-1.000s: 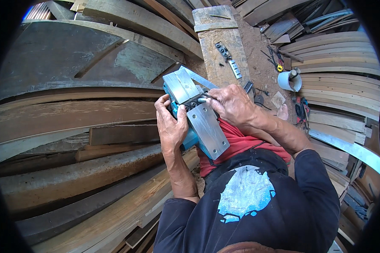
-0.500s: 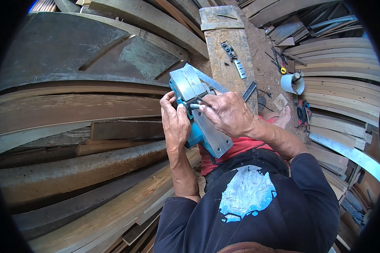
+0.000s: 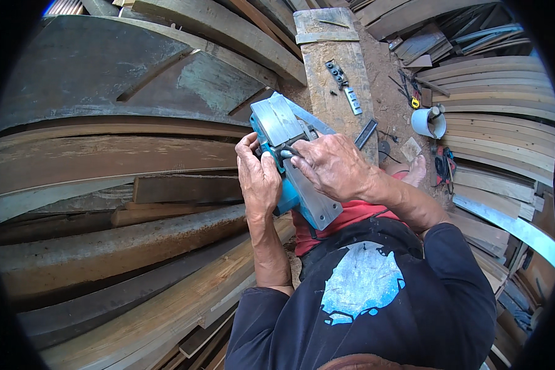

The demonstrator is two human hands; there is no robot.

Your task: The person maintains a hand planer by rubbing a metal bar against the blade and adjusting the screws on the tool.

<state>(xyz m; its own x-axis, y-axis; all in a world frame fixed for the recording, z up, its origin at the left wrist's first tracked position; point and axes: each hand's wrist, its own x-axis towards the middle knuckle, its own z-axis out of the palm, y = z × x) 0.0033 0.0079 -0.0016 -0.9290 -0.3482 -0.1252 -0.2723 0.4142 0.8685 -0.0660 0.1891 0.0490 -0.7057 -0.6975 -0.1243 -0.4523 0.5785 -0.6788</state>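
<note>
A teal electric hand planer (image 3: 275,121) rests in my lap, its flat metal sole turned up and tilted. Around its left side wraps my left hand (image 3: 258,180), thumb near the gap between the two sole plates. Over that gap, my right hand (image 3: 334,165) is closed with a small metal tool (image 3: 286,154) between thumb and fingers. Only the tool's short rounded end shows, so its kind is unclear. My fingers hide most of the blade opening. A straight metal strip (image 3: 309,117) sticks out along the planer's far right side.
Ahead, a dusty plank (image 3: 333,52) carries a black perforated piece (image 3: 336,73), a pale slotted piece (image 3: 353,100) and a black rectangular piece (image 3: 366,133). A white bucket (image 3: 421,123) and yellow tape measure (image 3: 415,102) sit rightward. Stacked timber (image 3: 117,151) fills the left.
My right fingers and the small metal tool have turned slightly at the gap. Otherwise the planer and my left hand keep nearly the same place; the whole view has shifted a little.
</note>
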